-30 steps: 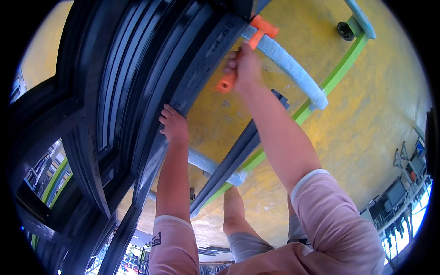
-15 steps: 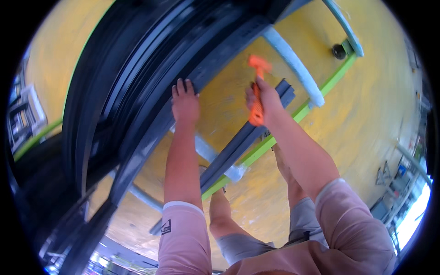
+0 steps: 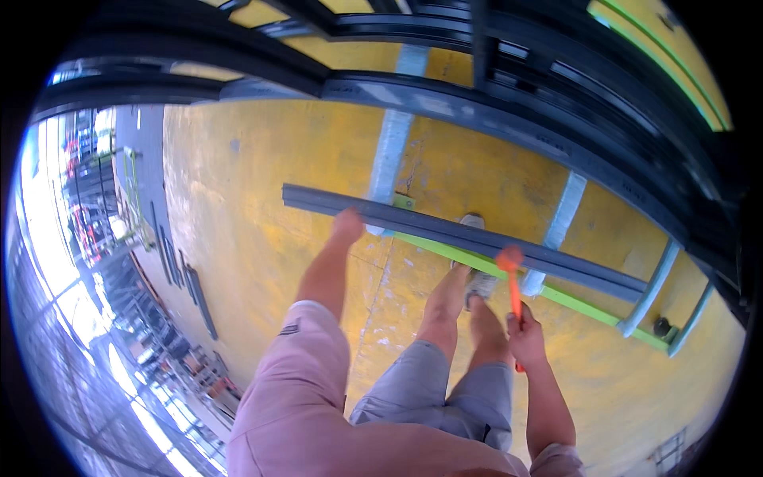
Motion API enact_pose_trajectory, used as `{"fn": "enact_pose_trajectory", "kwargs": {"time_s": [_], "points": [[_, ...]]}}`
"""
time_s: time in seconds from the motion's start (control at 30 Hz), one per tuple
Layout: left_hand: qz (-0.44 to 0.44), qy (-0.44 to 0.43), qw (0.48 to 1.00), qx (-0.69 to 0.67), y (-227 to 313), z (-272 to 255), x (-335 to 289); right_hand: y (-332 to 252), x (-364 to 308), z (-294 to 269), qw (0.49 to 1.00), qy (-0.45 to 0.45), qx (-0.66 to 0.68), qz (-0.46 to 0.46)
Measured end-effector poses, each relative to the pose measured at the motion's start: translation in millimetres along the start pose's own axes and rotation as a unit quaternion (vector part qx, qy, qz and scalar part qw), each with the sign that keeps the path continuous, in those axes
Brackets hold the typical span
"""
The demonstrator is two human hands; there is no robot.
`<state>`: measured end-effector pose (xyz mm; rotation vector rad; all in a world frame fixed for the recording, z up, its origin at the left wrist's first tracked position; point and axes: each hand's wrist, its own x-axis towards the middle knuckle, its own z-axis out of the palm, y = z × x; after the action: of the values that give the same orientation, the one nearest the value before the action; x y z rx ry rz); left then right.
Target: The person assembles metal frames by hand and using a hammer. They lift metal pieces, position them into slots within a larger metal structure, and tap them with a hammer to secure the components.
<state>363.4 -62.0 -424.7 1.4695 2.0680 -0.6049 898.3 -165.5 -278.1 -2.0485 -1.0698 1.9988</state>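
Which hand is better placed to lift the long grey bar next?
Probably the left hand: it is at the grey bar, with no tool visible in it. The right hand holds the orange mallet.

Yellow floor (image 3: pixel 254 159) throughout, worn and scuffed pale in patches, a thin seam line (image 3: pixel 372 306) crossing it; off to the left a grey strip of ground (image 3: pixel 135 127) borders it, with several long dark bars (image 3: pixel 199 302) lying near the edge. Beyond — a green-framed stand (image 3: pixel 130 187), then crowded racks and stacked clutter (image 3: pixel 151 318), bits of red (image 3: pixel 83 226) among it, too small to sort. Far left rim: glaring white light (image 3: pixel 36 171) — bluish-grey surface crossed by dark lines (image 3: pixel 71 374) below.
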Motion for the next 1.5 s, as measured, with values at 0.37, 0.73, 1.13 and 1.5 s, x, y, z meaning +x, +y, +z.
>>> {"fn": "enact_pose_trajectory", "kwargs": {"time_s": [0.37,0.73,1.13,1.5], "points": [[-0.083,-0.036,0.831,-0.549,56.7,33.9,-173.1,-237.5,133.8,109.4,0.656,-0.090,-0.670,-0.336],[0.059,-0.215,0.829,-0.513,52.3,99.6,-98.6,-444.7,330.0,295.8,0.386,-0.041,-0.870,-0.302],[-0.058,-0.054,0.677,-0.732,13.8,46.8,-50.6,-492.0,379.6,347.2,0.413,-0.032,-0.865,-0.283],[-0.064,-0.059,0.707,-0.702,6.5,52.0,-61.8,-489.9,396.0,325.6,0.479,0.050,-0.839,-0.254]]}}
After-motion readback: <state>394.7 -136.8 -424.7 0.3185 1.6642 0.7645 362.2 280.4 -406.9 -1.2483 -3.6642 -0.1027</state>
